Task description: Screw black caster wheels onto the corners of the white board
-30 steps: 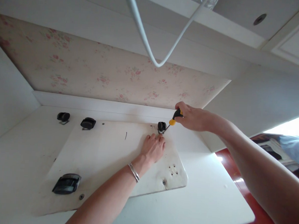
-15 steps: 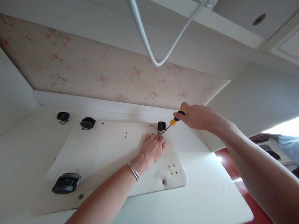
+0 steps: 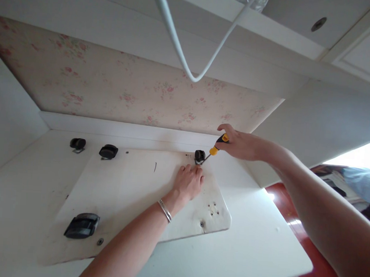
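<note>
My right hand [image 3: 239,144] grips a yellow-and-black screwdriver [image 3: 214,150], one digit raised off the handle. The shaft slants down left to the metal mounting plate of a small black caster [image 3: 199,155], where its tip meets the plate's near side; the screw itself is too small to see. My left hand [image 3: 189,182], with a silver bangle on the wrist, is on the white board [image 3: 138,190] just in front of that caster. Its fingers are curled and close together, the foremost at the plate's edge. What lies under the fingertips is hidden.
Another caster [image 3: 108,151] and a larger one [image 3: 82,225] stand on the board's left part; a loose-looking caster [image 3: 77,143] sits beyond its edge. The board lies on a white tabletop [image 3: 254,243]. A white cable [image 3: 193,77] hangs overhead, below a shelf [image 3: 256,42].
My right hand has shifted its fingers on the screwdriver handle, lifting one digit away, and the handle looks slightly turned. My left hand stays in place.
</note>
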{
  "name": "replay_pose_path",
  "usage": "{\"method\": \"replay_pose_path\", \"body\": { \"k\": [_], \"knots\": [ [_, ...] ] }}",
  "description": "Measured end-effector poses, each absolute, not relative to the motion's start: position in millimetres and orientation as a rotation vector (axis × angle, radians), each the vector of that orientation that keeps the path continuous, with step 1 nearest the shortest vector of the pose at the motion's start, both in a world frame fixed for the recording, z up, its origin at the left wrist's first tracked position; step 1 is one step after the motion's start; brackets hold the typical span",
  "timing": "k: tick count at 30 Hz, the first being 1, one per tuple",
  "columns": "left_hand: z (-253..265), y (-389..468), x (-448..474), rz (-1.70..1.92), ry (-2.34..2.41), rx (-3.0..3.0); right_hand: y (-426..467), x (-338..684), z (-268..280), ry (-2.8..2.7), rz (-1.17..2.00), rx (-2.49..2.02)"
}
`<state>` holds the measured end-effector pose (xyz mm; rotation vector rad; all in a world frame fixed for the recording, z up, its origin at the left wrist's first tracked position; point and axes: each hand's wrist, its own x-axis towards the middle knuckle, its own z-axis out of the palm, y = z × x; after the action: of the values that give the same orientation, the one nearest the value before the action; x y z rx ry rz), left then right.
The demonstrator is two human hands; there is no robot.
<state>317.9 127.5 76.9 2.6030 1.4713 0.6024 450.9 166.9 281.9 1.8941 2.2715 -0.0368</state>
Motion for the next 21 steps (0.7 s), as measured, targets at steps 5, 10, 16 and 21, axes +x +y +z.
{"method": "replay_pose_path", "body": {
  "k": [5,10,16,21],
  "knots": [
    [77.8,127.4,317.7,0.589,1.472,2.599,169.7,455.3,279.9,2.123,0.246,1.920],
    [77.3,127.7,317.8,0.582,1.473,2.597,170.2,458.3,278.5,2.327,-0.125,1.843],
    [76.5,128.3,317.8,0.592,1.467,2.602,170.1,457.2,278.9,2.130,0.255,1.974],
    [77.5,128.0,317.6,0.595,1.467,2.601,168.9,458.0,275.0,2.382,0.011,1.818]
  ]
}}
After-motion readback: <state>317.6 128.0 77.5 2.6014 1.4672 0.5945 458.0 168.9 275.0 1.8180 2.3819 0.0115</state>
